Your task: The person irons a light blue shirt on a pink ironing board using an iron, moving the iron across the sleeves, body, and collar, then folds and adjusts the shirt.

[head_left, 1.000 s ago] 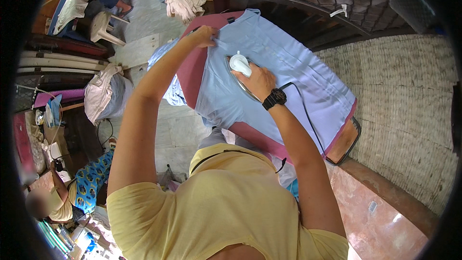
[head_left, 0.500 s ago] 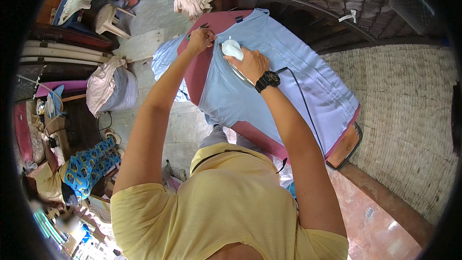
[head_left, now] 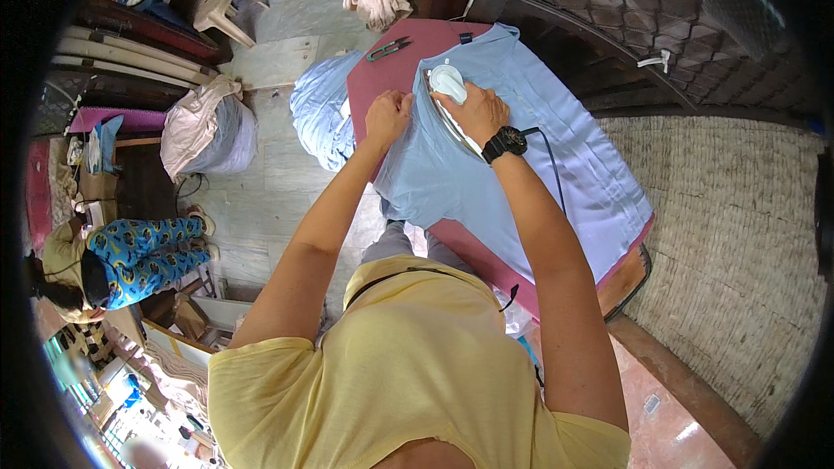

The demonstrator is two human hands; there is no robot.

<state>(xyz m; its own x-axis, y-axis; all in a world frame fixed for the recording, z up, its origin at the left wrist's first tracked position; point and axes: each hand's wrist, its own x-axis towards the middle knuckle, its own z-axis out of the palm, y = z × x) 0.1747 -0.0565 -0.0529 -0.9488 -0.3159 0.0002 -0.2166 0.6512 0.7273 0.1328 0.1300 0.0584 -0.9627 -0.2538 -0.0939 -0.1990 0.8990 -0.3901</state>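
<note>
A light-blue garment [head_left: 539, 152] lies spread over a maroon-covered ironing board [head_left: 369, 78]. On it rests a clothes iron [head_left: 447, 82] with a white top, and my right hand [head_left: 478, 113] is wrapped around its handle. A dark cord runs from behind my wrist across the fabric. My left hand [head_left: 388, 117] is at the garment's left edge, fingers pressed together on the cloth, which stretches away from them; the fingertips are partly hidden. Beyond that hand, a pair of green-and-black thread snips [head_left: 387, 49] lies on the bare board cover.
Bunched light-blue cloth [head_left: 323, 108] hangs beside the board's left side. Farther left stand a wrapped cloth bundle [head_left: 208, 130] and a plastic stool [head_left: 224, 13]. A person in patterned blue trousers [head_left: 148, 256] is at the left. A dark lattice gate [head_left: 608, 17] borders the far right.
My left hand has come back toward me along the garment's edge, uncovering the thread snips. The iron stays at nearly the same spot on the cloth. The whole view has shifted slightly.
</note>
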